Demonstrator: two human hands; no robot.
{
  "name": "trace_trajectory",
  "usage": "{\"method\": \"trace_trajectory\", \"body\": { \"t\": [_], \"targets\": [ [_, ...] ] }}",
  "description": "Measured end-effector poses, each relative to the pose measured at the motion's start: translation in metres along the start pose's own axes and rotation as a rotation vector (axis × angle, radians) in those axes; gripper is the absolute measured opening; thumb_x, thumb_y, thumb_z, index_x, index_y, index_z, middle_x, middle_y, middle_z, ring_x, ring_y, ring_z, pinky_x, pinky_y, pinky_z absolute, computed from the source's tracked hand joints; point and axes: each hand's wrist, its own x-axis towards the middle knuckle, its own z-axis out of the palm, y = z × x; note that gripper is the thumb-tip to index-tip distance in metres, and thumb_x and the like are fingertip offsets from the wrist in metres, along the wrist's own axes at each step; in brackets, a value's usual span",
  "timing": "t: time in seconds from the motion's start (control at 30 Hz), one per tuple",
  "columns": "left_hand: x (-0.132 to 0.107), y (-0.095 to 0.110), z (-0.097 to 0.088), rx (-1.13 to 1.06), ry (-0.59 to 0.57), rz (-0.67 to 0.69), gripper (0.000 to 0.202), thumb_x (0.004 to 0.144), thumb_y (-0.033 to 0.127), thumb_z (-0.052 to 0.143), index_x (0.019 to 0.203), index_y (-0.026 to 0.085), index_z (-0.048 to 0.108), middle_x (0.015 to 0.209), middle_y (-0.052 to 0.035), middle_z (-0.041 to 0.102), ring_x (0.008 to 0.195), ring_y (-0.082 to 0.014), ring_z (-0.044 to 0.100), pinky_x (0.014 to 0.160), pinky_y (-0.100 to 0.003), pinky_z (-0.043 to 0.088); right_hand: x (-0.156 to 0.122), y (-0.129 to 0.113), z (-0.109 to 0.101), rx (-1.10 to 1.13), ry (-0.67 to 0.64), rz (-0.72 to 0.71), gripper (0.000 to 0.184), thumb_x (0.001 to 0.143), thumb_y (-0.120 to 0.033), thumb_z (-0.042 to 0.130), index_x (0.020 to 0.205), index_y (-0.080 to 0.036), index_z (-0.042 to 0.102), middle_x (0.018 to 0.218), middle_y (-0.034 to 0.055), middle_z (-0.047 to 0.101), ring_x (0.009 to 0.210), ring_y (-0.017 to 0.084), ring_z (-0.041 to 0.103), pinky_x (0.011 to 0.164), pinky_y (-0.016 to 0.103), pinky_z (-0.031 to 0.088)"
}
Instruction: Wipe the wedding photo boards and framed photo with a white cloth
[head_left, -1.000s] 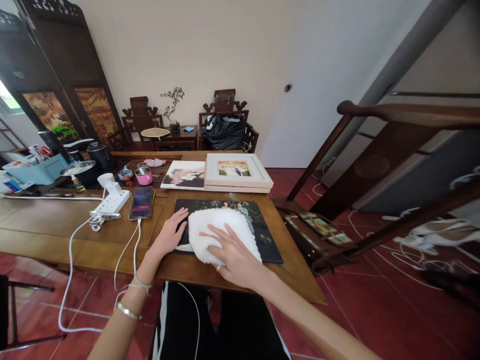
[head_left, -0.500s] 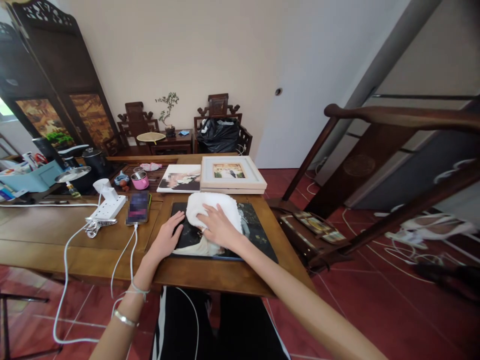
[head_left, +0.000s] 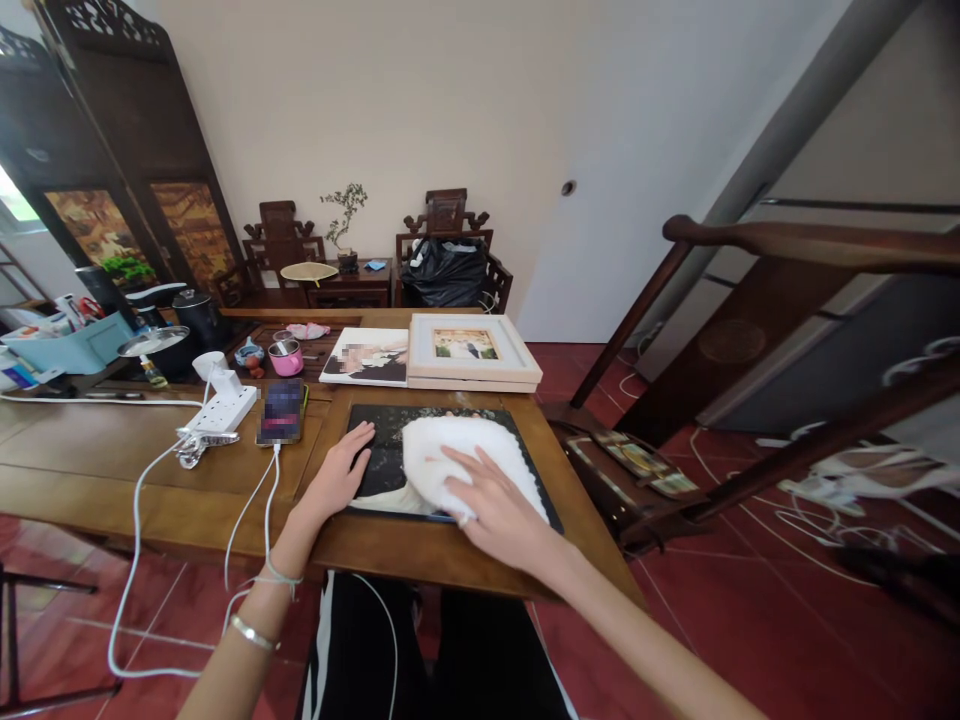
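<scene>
A dark photo panel (head_left: 381, 452) lies flat on the wooden table (head_left: 375, 545) in front of me, with a pale, dress-like shape along its lower edge. Fingers stretched, my left hand (head_left: 339, 475) rests on the panel's left edge. A fluffy white cloth (head_left: 441, 442) covers most of the panel's middle and right side. My right hand (head_left: 491, 500) lies on this cloth with its fingers spread, pressing it against the panel. The part of the picture beneath the cloth is hidden.
Behind the panel are a pale framed photo (head_left: 517, 350) and a flat print (head_left: 352, 368). To the left lie a phone (head_left: 283, 410) on a white cable, a power strip (head_left: 225, 408) and a pink cup (head_left: 285, 358). A wooden chair (head_left: 720, 330) stands at the right.
My right hand has slid the cloth right and toward me across the panel. More of the panel's upper left now shows. The left hand stays at the left edge.
</scene>
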Motion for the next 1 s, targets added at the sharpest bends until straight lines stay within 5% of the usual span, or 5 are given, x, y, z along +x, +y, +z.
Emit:
{"method": "trace_trajectory", "body": {
  "t": [0.23,0.37,0.57,0.77,1.0],
  "targets": [
    [0.0,-0.001,0.0,-0.045,-0.005,-0.024,0.041,0.091,0.03,0.034,0.125,0.013,0.051,0.135,-0.0103,0.047,0.129,-0.0195,0.039,0.11,-0.04,0.028,0.054,0.012,0.01,-0.127,0.052,0.27,0.039,0.077,-0.014,0.044,0.115,-0.015,0.055,0.124,0.0176,0.054,0.13,0.034,0.026,0.099,0.063,0.019],
    [-0.002,0.003,-0.004,-0.165,0.075,-0.028,0.045,0.092,0.033,0.03,0.131,0.015,0.044,0.141,-0.0082,0.039,0.133,-0.0201,0.031,0.112,-0.04,0.022,0.064,-0.022,0.019,-0.033,-0.019,-0.012,0.042,0.072,-0.012,0.048,0.112,-0.021,0.056,0.137,0.0082,0.044,0.132,0.032,0.022,0.102,0.063,0.012],
    [-0.003,0.01,-0.006,-0.154,0.098,-0.018,0.047,0.093,0.036,0.028,0.131,0.014,0.044,0.14,-0.0089,0.041,0.134,-0.0191,0.03,0.112,-0.04,0.022,0.022,-0.04,0.01,0.143,-0.065,-0.33,0.033,0.066,-0.011,0.05,0.095,-0.021,0.061,0.132,0.0072,0.05,0.134,0.022,0.023,0.11,0.051,0.008],
    [-0.002,0.008,-0.002,-0.053,-0.023,0.006,0.043,0.092,0.034,0.034,0.127,0.014,0.049,0.135,-0.0099,0.047,0.13,-0.0193,0.037,0.109,-0.041,0.029,-0.001,-0.001,0.0,0.122,0.015,-0.139,0.028,0.074,-0.011,0.046,0.096,-0.017,0.062,0.132,0.0135,0.049,0.129,0.022,0.034,0.11,0.046,0.018],
    [0.0,0.004,0.0,-0.026,-0.011,0.037,0.038,0.089,0.028,0.041,0.122,0.016,0.055,0.133,-0.0078,0.05,0.127,-0.0209,0.04,0.108,-0.041,0.032,0.072,0.026,0.019,0.198,0.131,0.197,0.033,0.087,-0.026,0.041,0.113,-0.017,0.059,0.125,0.01,0.056,0.121,0.027,0.045,0.106,0.047,0.025]
  ]
}}
